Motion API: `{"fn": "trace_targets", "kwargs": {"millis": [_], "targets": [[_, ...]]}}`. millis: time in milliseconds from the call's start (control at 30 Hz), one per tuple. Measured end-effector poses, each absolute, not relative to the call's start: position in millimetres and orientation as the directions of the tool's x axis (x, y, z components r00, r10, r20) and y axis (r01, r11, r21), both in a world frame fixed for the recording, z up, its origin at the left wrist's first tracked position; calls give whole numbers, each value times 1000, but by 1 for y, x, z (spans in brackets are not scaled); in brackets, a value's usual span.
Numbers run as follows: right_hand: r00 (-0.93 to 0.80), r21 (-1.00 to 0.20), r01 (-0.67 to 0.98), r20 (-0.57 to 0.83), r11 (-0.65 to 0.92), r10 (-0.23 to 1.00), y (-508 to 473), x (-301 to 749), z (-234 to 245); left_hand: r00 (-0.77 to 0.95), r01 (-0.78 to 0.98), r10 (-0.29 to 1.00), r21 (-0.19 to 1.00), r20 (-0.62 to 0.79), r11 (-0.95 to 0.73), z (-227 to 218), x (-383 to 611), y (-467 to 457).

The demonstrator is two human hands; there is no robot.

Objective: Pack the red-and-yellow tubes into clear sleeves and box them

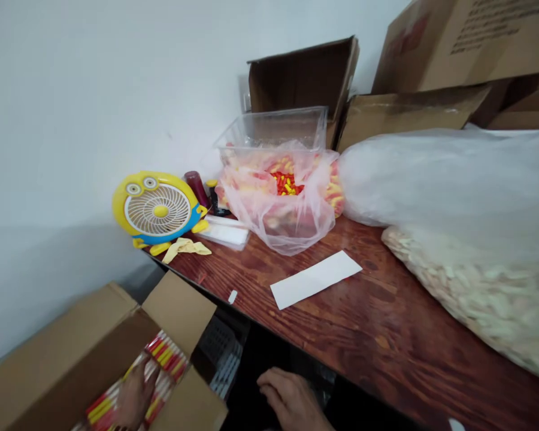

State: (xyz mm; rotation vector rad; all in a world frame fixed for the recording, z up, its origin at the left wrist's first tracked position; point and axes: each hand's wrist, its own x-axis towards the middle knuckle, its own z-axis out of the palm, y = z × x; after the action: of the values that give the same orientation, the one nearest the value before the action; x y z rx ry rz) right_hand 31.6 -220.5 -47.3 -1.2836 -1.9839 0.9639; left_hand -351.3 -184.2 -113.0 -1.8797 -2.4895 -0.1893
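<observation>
My left hand (135,395) reaches down into an open cardboard box (78,368) at the lower left. Its fingers lie outstretched on clear-wrapped packs of red and yellow sticks (167,354); the fingertips are somewhat blurred. Over the dark gap at the table's front edge hovers my right hand (291,398), apart from the box. Its fingers curl loosely, and no object shows in them. On the table nearest to it lies a white paper strip (315,279).
A yellow and blue fan (159,209) stands at the brown table's (363,317) left corner. Behind the strip sits a pink-tinted bag (291,224) of small red and yellow pieces. A large clear bag (489,305) of pale pieces covers the right side. Cardboard boxes (424,48) line the back.
</observation>
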Motion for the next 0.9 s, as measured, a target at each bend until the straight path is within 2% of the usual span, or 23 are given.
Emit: {"fn": "trace_targets", "kwargs": {"millis": [100,233,300,400,533,633,767,900], "targets": [[-268,-912,363,94,191,959,-218,53,-27,-203,953,924,280,325,111,-67,-306,-165],[-41,-955,259,136,142,990,-193,100,-2,133,857,931,432,340,-281,-17,-195,-139],[135,-959,263,142,102,981,-172,135,3,293,790,889,436,351,-432,-8,-140,-130],[390,-980,198,54,-26,919,-140,192,3,465,699,801,400,376,-593,-8,-78,-116],[515,-978,118,-86,-170,853,-99,241,3,508,688,797,403,327,-604,-11,-38,-75],[456,-959,30,-239,-283,857,-74,252,8,519,743,809,324,274,-586,-5,-23,-31],[307,-934,-5,-342,-358,888,-51,252,9,561,810,806,77,188,-581,7,-5,25],[253,-919,-108,-395,-380,883,-42,258,1,488,873,838,-114,243,-475,17,8,74]]}}
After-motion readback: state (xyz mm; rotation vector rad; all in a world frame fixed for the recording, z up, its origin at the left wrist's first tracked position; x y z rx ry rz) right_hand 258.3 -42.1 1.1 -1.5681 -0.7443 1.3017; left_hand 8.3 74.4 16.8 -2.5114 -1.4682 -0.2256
